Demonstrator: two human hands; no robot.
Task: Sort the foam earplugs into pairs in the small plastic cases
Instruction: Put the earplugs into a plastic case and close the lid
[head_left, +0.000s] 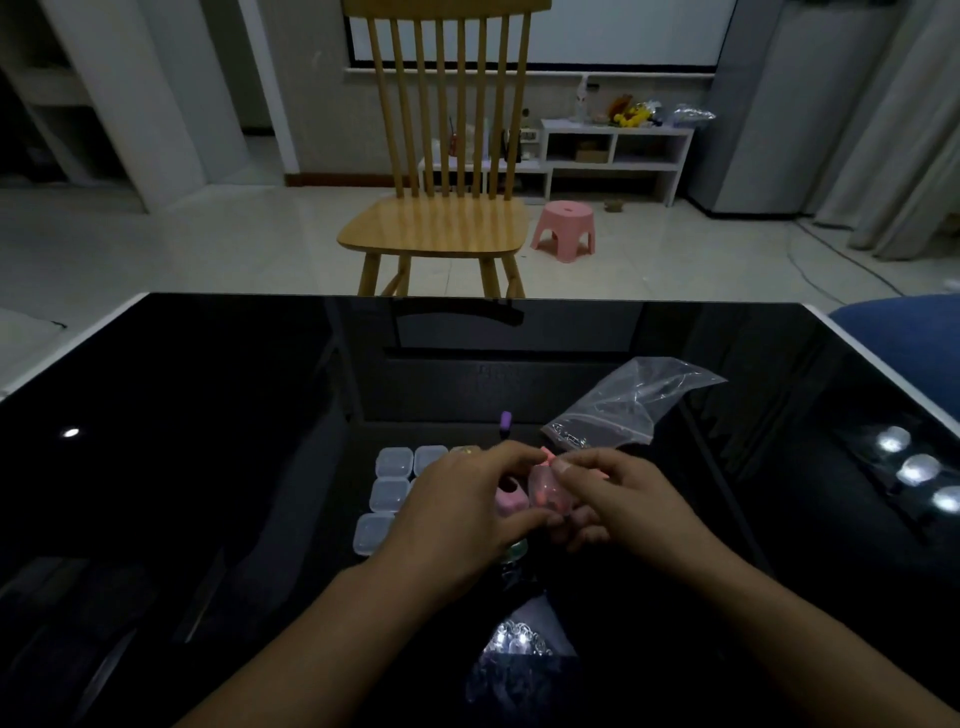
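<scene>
Holding small clear case (551, 492), both hands

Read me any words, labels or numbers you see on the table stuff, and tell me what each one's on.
None can be read.
Zip bag: dark marks near its seal, too blurred to read.
Small plastic cases: no print visible.
Case held between left hand and right hand: no label visible.

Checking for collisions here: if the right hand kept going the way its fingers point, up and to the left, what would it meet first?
The right hand would likely meet the left hand's fingertips almost at once; both pinch the small clear case with pink earplugs. Depth is unclear, so it might instead slide past toward the purple earplug.
</scene>
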